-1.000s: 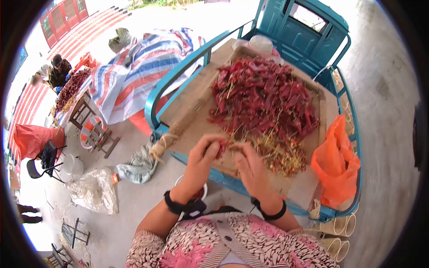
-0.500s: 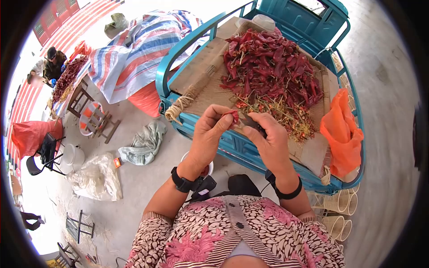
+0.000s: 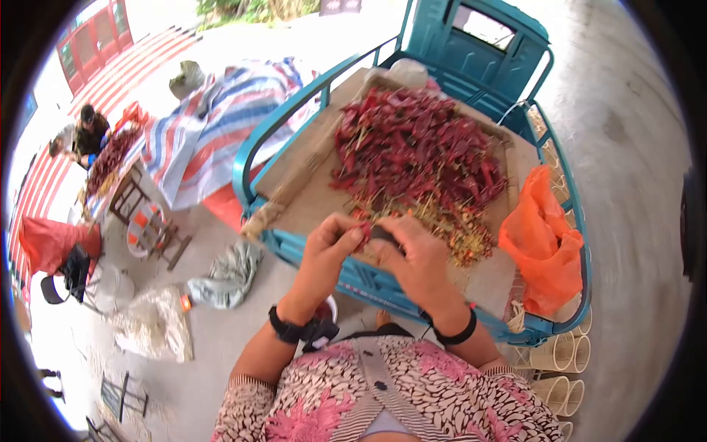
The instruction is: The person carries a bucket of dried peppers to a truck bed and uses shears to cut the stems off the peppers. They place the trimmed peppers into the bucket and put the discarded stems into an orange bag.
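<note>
My left hand (image 3: 324, 247) pinches a dried red chili pepper (image 3: 364, 230) between thumb and fingers. Close beside it, my right hand (image 3: 416, 261) is closed around a small dark tool (image 3: 383, 237), whose kind I cannot make out. Both hands are above the near edge of a teal cargo bed (image 3: 346, 278). Beyond them a large pile of dried red chilies (image 3: 416, 144) rests on a brown mat (image 3: 298, 193). A heap of yellowish stems and bits (image 3: 464, 232) lies on the pile's near side.
An orange plastic bag (image 3: 541, 247) hangs at the bed's right side. Left are a striped tarp (image 3: 228, 121), a grey-green sack (image 3: 230, 278) and a clear plastic bag (image 3: 156, 324). A person (image 3: 92, 132) works farther off. Cream baskets (image 3: 556, 355) stand at lower right.
The view has tilted up, showing more of the teal cab. Both hands have drawn closer together, with the chili and dark tool still held.
</note>
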A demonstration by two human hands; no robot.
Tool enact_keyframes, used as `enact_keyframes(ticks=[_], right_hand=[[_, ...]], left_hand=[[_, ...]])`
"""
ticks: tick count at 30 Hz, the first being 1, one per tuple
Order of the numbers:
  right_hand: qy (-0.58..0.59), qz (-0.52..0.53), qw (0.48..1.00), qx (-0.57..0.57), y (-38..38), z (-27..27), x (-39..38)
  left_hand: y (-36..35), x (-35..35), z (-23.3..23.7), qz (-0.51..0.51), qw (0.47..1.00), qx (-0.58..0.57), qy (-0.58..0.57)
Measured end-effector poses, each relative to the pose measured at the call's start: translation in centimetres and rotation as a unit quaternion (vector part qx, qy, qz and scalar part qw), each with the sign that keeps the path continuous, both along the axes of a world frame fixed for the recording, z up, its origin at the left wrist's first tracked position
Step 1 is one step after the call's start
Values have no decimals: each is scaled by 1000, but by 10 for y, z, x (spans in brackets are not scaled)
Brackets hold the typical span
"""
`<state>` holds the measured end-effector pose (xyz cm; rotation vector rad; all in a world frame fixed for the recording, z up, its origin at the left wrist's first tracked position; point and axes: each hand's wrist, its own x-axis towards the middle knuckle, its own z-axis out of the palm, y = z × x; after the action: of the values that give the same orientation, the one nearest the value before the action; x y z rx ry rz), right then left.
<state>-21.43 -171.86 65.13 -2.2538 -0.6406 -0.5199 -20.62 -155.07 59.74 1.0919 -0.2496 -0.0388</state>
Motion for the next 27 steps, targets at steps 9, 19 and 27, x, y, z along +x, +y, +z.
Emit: enact_keyframes(ticks=[9, 19, 27], right_hand=[[205, 87, 973, 55, -43, -14, 17], [618, 231, 595, 458, -71, -32, 23], [564, 169, 531, 609, -81, -46, 32]], left_hand=[[-24, 8, -6, -73, 996, -10, 58], [-36, 24, -10, -197, 976, -85, 50], [-49, 28, -28, -138, 982, -62, 109]])
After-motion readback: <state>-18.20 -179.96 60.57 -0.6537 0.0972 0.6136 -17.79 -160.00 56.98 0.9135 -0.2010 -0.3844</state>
